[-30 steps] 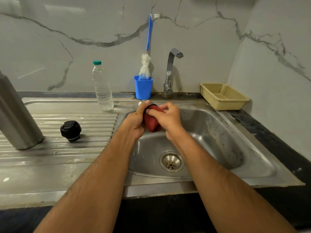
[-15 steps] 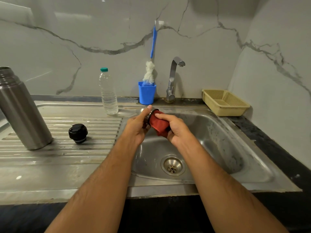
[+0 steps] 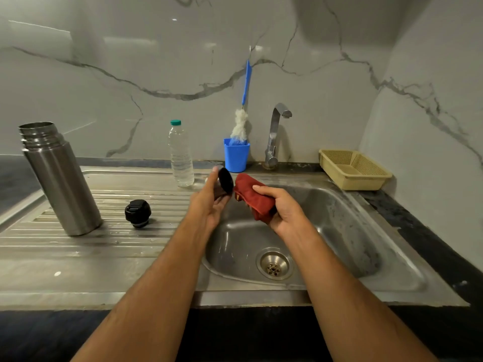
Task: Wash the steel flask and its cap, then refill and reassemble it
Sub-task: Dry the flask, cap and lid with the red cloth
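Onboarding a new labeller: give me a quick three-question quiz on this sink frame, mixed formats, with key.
1. True or false: the steel flask on the drainboard has its stopper on.
2. What does the right hand grip? A) red cloth B) bottle brush C) plastic water bottle
3. Fill in: the left hand holds the flask's outer ___ over the sink.

Key: 1 false, the black stopper lies beside it; 2 A; 3 cap.

Steel flask [image 3: 59,178] upright on draining board, mouth open, threaded neck bare. Black stopper [image 3: 137,213] beside it on ridges. Dark round cup-cap [image 3: 225,181] held over sink edge, tilted, just beside red cloth [image 3: 254,196].
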